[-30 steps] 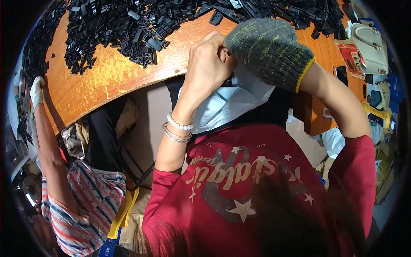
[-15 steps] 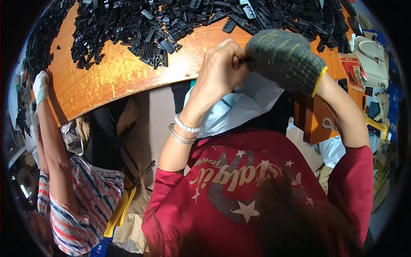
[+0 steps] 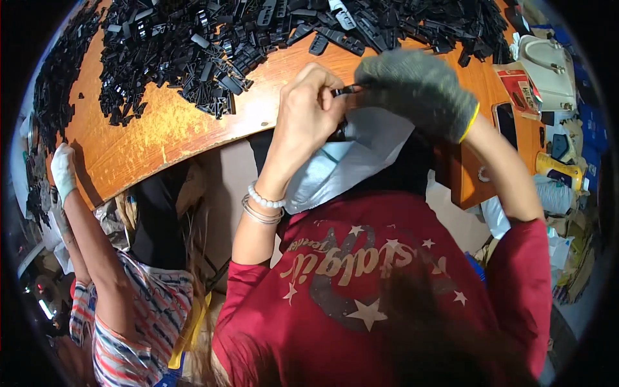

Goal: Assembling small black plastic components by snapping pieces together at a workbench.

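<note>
My left hand, bare and with a bead bracelet and metal bangles on the wrist, pinches a small black plastic piece between thumb and fingers. My right hand wears a dark knitted glove with a yellow cuff. Its fingers meet the left hand's at that same piece, but they are smeared by motion, and what they grip is hidden. Both hands are above a white plastic bag on my lap, in front of the table edge. Beyond them lies a heap of black plastic parts.
The wooden table has a worn, curved front edge. At the right are a phone, a red box and a white handbag. On the left, another person's white-gloved hand rests at the table edge.
The view has shifted slightly. The small black piece and a dark bit below it now show between my hands. My right glove has become blurred with motion.
</note>
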